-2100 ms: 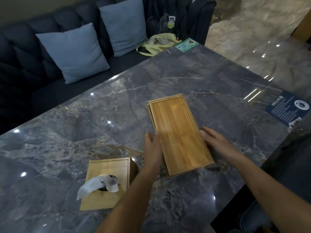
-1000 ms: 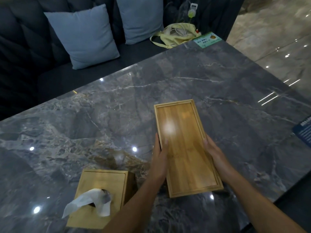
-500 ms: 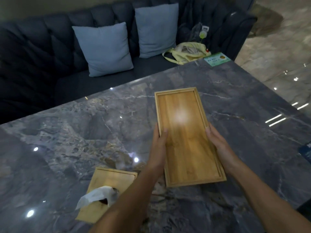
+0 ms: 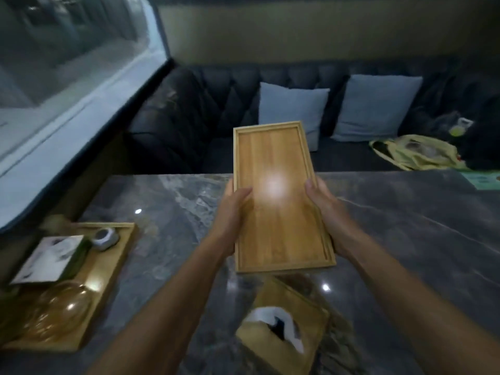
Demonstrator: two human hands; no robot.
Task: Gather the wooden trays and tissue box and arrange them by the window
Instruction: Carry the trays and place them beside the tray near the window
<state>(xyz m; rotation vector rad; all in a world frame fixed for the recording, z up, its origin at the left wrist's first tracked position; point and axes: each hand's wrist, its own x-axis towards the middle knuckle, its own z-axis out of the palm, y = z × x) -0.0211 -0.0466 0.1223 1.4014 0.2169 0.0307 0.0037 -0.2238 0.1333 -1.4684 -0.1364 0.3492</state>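
I hold a long wooden tray lifted above the dark marble table, its far end pointing toward the sofa. My left hand grips its left rim and my right hand grips its right rim. The wooden tissue box with white tissue sticking out stands on the table just below the tray, between my forearms. A second wooden tray lies at the table's left end beneath the window, holding a glass dome, a white card box and a small round tin.
A dark tufted sofa with two blue cushions runs behind the table. A yellow bag lies on its right seat, and a green card rests at the table's far right edge.
The tray has risen off the table in both hands. The view has swung left, bringing the window and the loaded second tray into sight.
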